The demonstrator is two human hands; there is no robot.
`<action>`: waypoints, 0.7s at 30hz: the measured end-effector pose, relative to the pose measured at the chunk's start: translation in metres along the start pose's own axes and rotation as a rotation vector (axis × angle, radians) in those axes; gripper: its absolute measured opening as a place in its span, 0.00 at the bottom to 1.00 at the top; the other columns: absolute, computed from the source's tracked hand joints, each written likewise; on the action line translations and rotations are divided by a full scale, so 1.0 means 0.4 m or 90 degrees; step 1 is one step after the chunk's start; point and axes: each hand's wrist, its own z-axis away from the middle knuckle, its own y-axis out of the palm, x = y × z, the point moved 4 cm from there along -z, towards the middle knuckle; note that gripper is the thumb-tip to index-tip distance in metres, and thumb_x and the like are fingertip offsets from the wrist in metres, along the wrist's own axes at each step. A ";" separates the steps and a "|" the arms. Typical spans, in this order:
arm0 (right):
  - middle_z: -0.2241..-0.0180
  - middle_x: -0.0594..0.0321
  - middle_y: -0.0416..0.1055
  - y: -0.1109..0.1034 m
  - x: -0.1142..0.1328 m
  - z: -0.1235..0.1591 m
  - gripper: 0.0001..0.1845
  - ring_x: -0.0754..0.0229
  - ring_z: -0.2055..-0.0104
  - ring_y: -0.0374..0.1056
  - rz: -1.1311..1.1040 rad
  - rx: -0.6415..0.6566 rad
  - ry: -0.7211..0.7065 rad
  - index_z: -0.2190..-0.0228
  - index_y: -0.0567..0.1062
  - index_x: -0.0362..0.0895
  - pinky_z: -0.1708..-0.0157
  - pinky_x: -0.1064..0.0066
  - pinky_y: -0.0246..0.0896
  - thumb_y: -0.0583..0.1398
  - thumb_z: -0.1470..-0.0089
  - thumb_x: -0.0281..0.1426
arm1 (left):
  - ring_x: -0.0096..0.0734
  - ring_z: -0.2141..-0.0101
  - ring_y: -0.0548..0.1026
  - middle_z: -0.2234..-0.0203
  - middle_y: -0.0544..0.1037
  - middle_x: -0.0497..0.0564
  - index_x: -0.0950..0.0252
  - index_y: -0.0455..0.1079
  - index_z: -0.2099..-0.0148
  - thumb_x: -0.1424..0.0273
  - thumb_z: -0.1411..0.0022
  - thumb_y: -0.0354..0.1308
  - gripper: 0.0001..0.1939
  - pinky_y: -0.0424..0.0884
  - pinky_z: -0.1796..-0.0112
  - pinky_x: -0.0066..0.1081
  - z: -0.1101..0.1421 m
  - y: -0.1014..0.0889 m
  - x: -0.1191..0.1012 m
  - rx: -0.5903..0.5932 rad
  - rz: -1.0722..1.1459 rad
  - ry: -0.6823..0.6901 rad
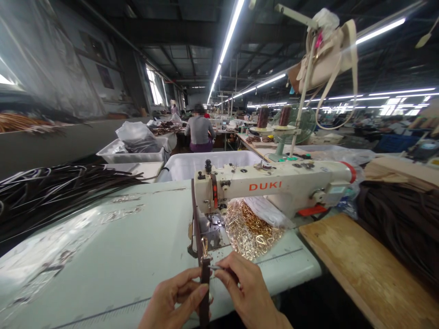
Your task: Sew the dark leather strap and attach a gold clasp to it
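Left hand (173, 294) clamps the dark leather strap (205, 292), running lengthwise toward the DUKI sewing machine (274, 187), right hand (248, 292) pinching a slim metal tool (214, 267) just beside it

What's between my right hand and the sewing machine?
In the head view, a clear plastic bag of gold metal hardware lies on the pale green table between your right hand and the DUKI sewing machine.

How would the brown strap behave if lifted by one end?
The strap is probably floppy along its length, since the similar straps piled on the left droop in loose curves. The metal clasp likely makes its end heavier, so that end may swing.
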 end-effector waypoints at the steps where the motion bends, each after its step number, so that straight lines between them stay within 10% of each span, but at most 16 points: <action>1: 0.71 0.65 0.68 -0.005 0.000 0.001 0.09 0.63 0.68 0.66 -0.020 -0.005 0.020 0.67 0.70 0.45 0.68 0.74 0.58 0.53 0.36 0.33 | 0.33 0.74 0.76 0.76 0.78 0.50 0.67 0.71 0.51 0.53 0.44 0.62 0.26 0.72 0.71 0.28 0.001 0.002 -0.003 -0.002 0.014 -0.006; 21: 0.67 0.60 0.69 -0.015 0.026 0.044 0.07 0.58 0.67 0.68 0.140 -0.028 -0.040 0.60 0.68 0.45 0.70 0.70 0.63 0.53 0.36 0.33 | 0.33 0.72 0.77 0.73 0.80 0.51 0.65 0.69 0.53 0.54 0.46 0.64 0.24 0.73 0.68 0.26 0.012 0.016 0.021 -0.090 0.093 0.016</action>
